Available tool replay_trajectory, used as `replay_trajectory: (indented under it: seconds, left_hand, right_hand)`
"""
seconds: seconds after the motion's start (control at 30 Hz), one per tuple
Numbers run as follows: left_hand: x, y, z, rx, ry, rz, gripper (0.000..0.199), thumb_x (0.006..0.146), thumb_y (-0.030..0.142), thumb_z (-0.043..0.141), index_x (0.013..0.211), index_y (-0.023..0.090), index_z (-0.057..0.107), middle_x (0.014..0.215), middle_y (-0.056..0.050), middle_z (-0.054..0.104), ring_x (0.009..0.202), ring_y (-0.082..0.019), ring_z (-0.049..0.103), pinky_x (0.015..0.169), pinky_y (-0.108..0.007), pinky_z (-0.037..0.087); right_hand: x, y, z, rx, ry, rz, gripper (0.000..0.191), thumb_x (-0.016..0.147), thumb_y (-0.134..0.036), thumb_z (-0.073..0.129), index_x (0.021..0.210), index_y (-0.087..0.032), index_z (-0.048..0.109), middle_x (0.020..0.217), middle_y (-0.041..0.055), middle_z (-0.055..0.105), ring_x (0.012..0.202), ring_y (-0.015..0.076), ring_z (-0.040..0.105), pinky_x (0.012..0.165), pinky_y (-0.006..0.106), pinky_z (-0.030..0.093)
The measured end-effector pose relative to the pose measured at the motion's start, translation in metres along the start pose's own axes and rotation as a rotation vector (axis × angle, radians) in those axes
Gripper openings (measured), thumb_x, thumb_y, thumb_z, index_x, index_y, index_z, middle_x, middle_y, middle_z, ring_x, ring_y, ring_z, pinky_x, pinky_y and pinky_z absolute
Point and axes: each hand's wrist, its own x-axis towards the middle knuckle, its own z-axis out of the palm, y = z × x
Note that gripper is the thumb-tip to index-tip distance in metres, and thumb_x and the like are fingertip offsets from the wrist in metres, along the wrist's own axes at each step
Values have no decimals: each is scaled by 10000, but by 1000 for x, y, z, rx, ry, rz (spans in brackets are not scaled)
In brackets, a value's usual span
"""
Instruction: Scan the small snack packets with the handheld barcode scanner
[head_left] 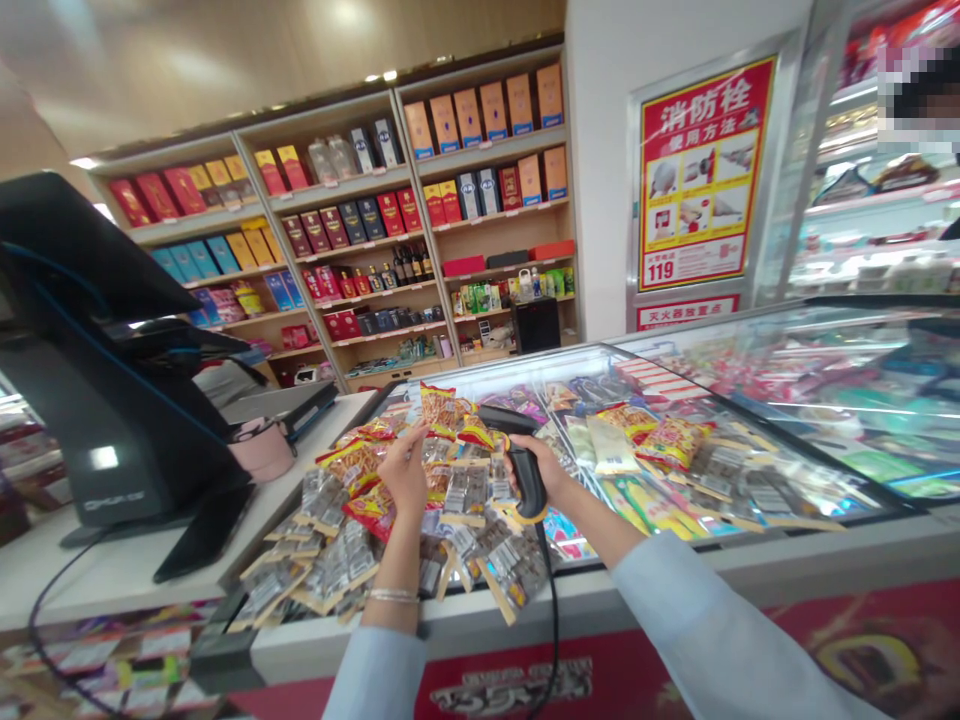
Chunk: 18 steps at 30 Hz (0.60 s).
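Note:
My right hand (541, 468) is wrapped round the handle of a black and yellow barcode scanner (529, 485), whose head points left over the snack pile. A cable hangs from its handle. My left hand (405, 470) is raised over the pile, its fingers pinched at the lower edge of a red and yellow snack bag (438, 408). Beneath both hands, silvery-grey packets (341, 555) and more red and yellow bags (352, 466) lie heaped on the glass top of a freezer. Further right, more bags (675, 440) and packets rest on the glass.
A black register screen and stand (112, 400) rise at the left, beside a pink cup (261, 448) and a dark phone (206, 530). Shelves (442, 230) of boxes line the back wall. A person's head shows, pixelated, at the upper right.

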Motion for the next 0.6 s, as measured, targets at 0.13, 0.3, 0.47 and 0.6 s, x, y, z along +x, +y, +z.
replay_trajectory:
  seconds: [0.13, 0.3, 0.47, 0.6]
  left_hand:
    - [0, 0, 0, 40, -22, -10, 187, 842, 319, 567, 856, 248, 740, 948, -1, 751, 904, -186, 695, 873, -325, 518]
    - [1, -2, 3, 69, -50, 45, 199, 851, 319, 554, 871, 243, 737, 962, -12, 750, 916, -193, 691, 865, -328, 511]
    - [13, 18, 4, 76, -91, 70, 204, 846, 328, 555, 857, 244, 741, 935, -8, 752, 887, -190, 688, 844, -326, 510]
    - [28, 60, 9, 60, -138, 106, 196, 844, 320, 565, 880, 255, 746, 941, -1, 750, 868, -186, 682, 838, -321, 505]
  right_hand:
    - [0, 0, 0, -9, -18, 16, 261, 728, -418, 576, 644, -171, 568, 459, -19, 560, 349, 103, 492, 351, 216, 387]
    - [0, -2, 4, 20, 14, 36, 216, 762, -378, 555, 700, -174, 586, 470, -19, 564, 353, 105, 494, 348, 210, 387]
    - [-9, -21, 9, 60, 58, -1, 234, 784, -383, 536, 691, -171, 569, 471, -15, 557, 362, 101, 495, 352, 199, 385]
    - [-32, -55, -1, 71, 63, -126, 222, 761, -389, 578, 721, -171, 583, 481, -22, 559, 368, 97, 490, 357, 196, 391]
